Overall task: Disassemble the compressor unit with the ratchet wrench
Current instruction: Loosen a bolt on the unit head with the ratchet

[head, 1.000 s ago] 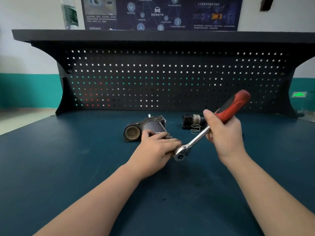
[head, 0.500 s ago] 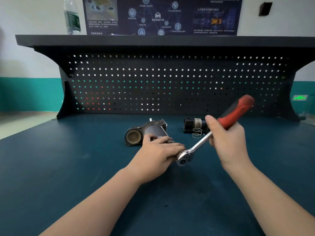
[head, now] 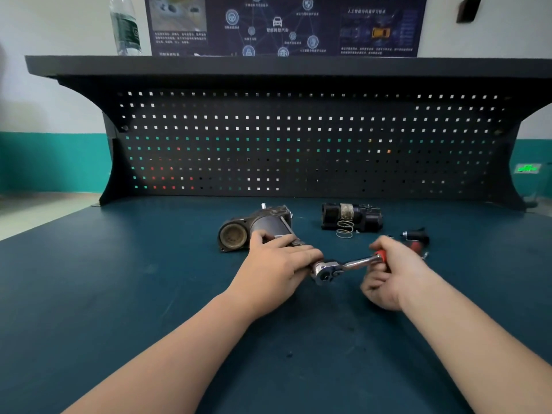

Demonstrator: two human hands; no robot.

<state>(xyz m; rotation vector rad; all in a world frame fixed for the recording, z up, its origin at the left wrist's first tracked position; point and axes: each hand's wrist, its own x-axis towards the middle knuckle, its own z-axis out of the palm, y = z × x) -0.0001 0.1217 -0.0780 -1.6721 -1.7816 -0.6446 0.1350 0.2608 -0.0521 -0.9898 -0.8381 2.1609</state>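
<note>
Dark teal matting covers a workbench (head: pixel 89 294) that is backed by a black pegboard (head: pixel 298 144) under a shelf (head: pixel 268 65), seen from the head camera. On the shelf a plastic bottle (head: pixel 125 28) is stood at the left, and a dark poster (head: pixel 283 23) is fixed to the wall behind it.

At the middle of the bench the compressor (head: pixel 254 228) is laid on its side, its round open end turned toward the left front. Its near end is covered and held down by the left hand (head: pixel 277 264), the fingers laid over the housing and the thumb set on its top.

A ratchet (head: pixel 343 265) is gripped by the right hand (head: pixel 391 273), whose fingers are curled round the red handle. The chrome head is placed just at the left fingertips, against the near end of the compressor; the fastener under it is hidden.

Behind the right hand a second black cylindrical part (head: pixel 352 216) is laid near the pegboard, with a wire spring (head: pixel 345 230) resting against its front. To the right of it a small black piece (head: pixel 415 234) is seen on the mat, partly screened by the right hand.
</note>
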